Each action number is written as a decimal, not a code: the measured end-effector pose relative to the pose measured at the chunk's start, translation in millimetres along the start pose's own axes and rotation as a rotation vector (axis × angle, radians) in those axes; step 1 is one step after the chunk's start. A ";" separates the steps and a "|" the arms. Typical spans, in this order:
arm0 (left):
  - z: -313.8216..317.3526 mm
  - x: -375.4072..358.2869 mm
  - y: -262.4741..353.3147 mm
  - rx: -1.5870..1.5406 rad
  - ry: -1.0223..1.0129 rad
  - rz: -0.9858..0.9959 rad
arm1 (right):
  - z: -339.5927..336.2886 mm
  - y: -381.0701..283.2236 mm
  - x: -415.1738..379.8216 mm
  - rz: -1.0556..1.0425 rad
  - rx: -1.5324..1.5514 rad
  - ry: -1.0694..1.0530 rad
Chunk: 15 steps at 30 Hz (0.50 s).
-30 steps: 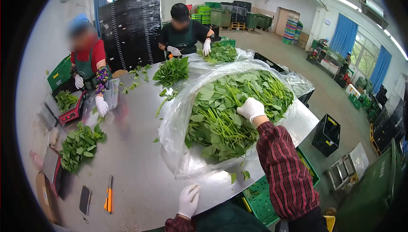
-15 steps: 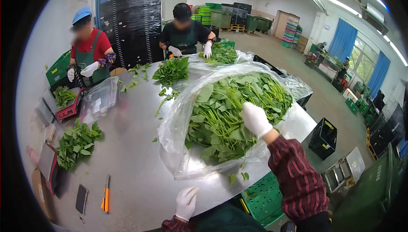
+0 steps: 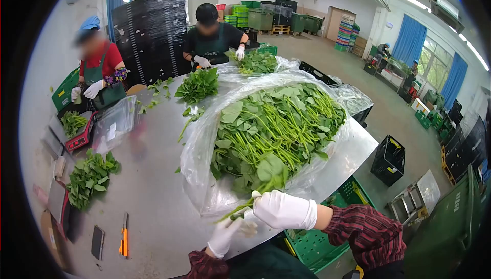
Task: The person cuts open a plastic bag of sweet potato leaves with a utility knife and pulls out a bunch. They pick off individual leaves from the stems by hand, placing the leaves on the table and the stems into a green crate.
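The sprig (image 3: 271,169) is at the lower middle of the frame, over the near edge of the bag (image 3: 194,184). Its long axis runs slantwise: the leafy top points to the upper right, away from the person, and the bare stem comes down to the lower left. The right hand (image 3: 285,210) is nearer to the leaves, and its grip is closed around the sprig. The left hand (image 3: 223,237) is just beside the lower stem end; its fingers are blurred, so one cannot tell if they pinch it.

The bag lies open on the worktop (image 3: 158,197), and a large heap of greens (image 3: 284,130) fills it, many stems slanting toward the lower right. Below the worktop's edge, a green crate (image 3: 319,253) shows a few leaves inside. At the right, a black crate (image 3: 389,161) stands on the floor; its content is hard to tell.
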<state>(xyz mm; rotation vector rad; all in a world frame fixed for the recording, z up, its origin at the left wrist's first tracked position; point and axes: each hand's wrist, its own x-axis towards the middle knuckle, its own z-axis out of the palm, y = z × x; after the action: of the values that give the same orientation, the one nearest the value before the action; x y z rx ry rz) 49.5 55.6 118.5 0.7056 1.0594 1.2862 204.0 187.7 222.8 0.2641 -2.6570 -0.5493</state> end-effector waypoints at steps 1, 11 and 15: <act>-10.4 -3.0 -9.1 0.001 0.001 -0.003 | 2.9 1.2 -0.7 -0.028 -0.132 -0.007; -44.6 -24.5 -38.9 -0.515 -0.591 -0.265 | 19.5 -11.6 8.7 -0.209 0.214 0.007; -19.2 -18.8 -23.1 -0.407 -0.437 -0.202 | 23.7 17.9 11.9 0.284 0.461 -0.158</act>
<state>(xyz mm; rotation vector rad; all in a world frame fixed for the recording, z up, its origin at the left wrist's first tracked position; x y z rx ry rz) 42.4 30.4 94.6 0.5192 0.4782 1.0632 181.3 208.8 214.7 -0.0316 -2.8774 0.1423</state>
